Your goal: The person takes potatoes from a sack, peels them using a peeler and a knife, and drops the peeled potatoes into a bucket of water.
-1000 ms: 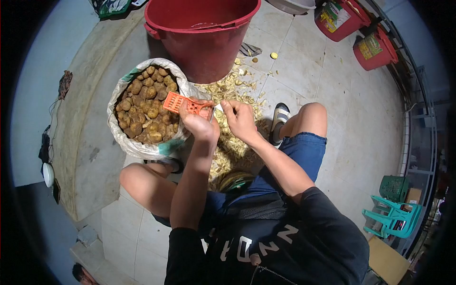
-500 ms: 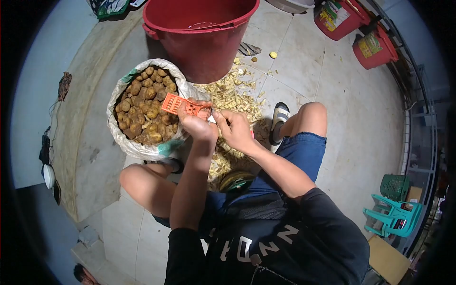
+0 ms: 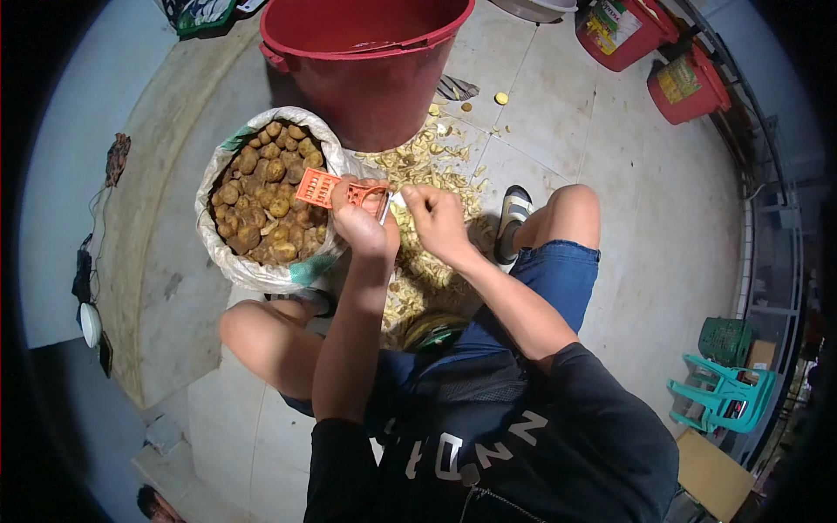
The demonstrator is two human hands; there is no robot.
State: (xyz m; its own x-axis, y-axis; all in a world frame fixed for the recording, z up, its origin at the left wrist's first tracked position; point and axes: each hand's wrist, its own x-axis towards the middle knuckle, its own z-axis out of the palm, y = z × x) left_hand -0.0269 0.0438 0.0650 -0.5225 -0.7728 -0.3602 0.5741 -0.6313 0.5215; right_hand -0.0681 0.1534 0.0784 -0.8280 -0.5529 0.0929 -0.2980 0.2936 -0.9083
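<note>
My left hand [image 3: 364,231] is closed around an orange peeler [image 3: 318,187] with a slotted, grater-like flat end and a metal blade. Its slotted end points left, over the edge of the potato sack, while the blade faces my right hand. Close to that blade, my right hand [image 3: 438,225] has its thumb and fingers pinched at a small white piece [image 3: 398,200], whose kind I cannot make out. Below both hands, pale potato peelings [image 3: 427,261] cover the floor between my legs. The open white sack [image 3: 261,277] at left is full of unpeeled potatoes [image 3: 270,187].
A large red tub [image 3: 375,96] stands just beyond the sack. Scraps of potato [image 3: 500,98] lie on the tiles. Two red buckets [image 3: 615,39] are at the far right, with a turquoise plastic stool [image 3: 728,397] and a green basket [image 3: 724,342] lower down.
My right hand has drawn slightly away from the peeler's blade, and the white piece now shows more clearly at its fingertips. My left hand keeps the peeler in nearly the same place.
</note>
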